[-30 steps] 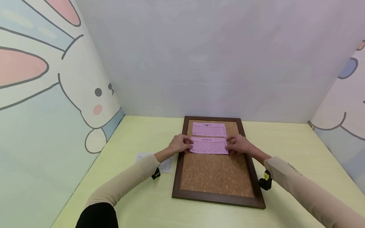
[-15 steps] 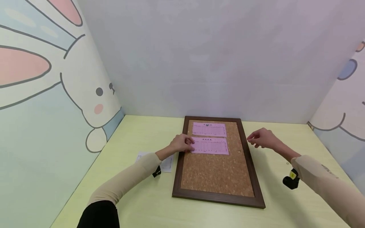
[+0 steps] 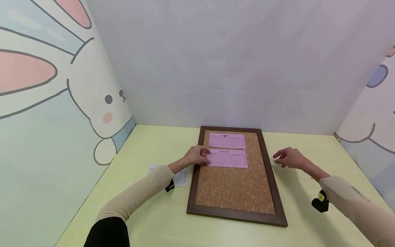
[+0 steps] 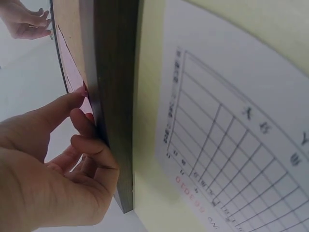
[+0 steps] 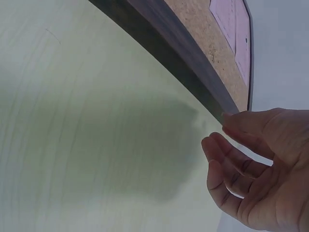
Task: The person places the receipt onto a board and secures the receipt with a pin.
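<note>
My left hand (image 3: 197,155) rests at the left edge of the lower pink form (image 3: 227,158), which lies on the cork board (image 3: 234,190). In the left wrist view its thumb and curled fingers (image 4: 96,157) meet at that pink paper beside the dark frame. Just above lies the upper pink form (image 3: 227,140), with a small dark green pin (image 3: 225,136) at its top middle. My right hand (image 3: 290,158) hovers over the table, right of the board. In the right wrist view its fingers (image 5: 219,191) are loosely bent and nothing shows between them.
A dark brown frame (image 3: 237,215) borders the cork board. On the pale yellow table (image 3: 154,219), a white printed form (image 4: 231,135) lies left of the board, partly under my left forearm. A grey wall (image 3: 228,68) stands behind, and rabbit-patterned panels (image 3: 92,85) flank the table.
My right hand has let go of the lower pink form's right edge and moved right, off the board, then slightly down. The left hand has stayed at the form's left edge.
</note>
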Motion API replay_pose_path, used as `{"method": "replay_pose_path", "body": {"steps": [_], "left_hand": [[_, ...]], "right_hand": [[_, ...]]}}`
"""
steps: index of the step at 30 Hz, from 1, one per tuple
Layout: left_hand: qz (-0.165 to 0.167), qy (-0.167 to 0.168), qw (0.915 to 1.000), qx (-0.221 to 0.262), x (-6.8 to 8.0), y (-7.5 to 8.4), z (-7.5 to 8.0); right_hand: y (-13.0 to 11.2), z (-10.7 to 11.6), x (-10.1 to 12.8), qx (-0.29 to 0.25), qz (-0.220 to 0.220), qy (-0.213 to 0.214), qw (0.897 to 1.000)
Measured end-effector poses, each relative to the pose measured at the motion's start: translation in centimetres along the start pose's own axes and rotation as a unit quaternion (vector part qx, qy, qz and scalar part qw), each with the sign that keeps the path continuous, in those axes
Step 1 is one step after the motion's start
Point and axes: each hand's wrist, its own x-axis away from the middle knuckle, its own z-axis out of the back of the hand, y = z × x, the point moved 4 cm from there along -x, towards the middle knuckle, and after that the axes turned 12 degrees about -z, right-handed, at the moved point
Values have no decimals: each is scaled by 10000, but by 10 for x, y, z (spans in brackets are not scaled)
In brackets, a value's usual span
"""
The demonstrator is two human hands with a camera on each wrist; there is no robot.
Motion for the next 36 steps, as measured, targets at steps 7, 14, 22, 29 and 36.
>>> {"method": "replay_pose_path", "body": {"steps": [7, 14, 22, 29, 36], "left_hand": [[-181, 0, 9998, 9, 1, 4, -4], [-236, -16, 9997, -41, 2, 6, -4], [-214, 36, 9997, -93, 2, 3, -2], [-149, 31, 9999, 61, 4, 0, -1], [-110, 13, 9999, 107, 5, -3, -3]], "right_hand": [[-1, -14, -3, -133, 43, -299, 9995], [5, -17, -4, -235, -66, -406, 9989], [5, -20, -3, -186, 50, -420, 9989], [-3, -24, -7, 69, 10, -407, 9991], [-11, -24, -3, 175, 196, -227, 9994]]}}
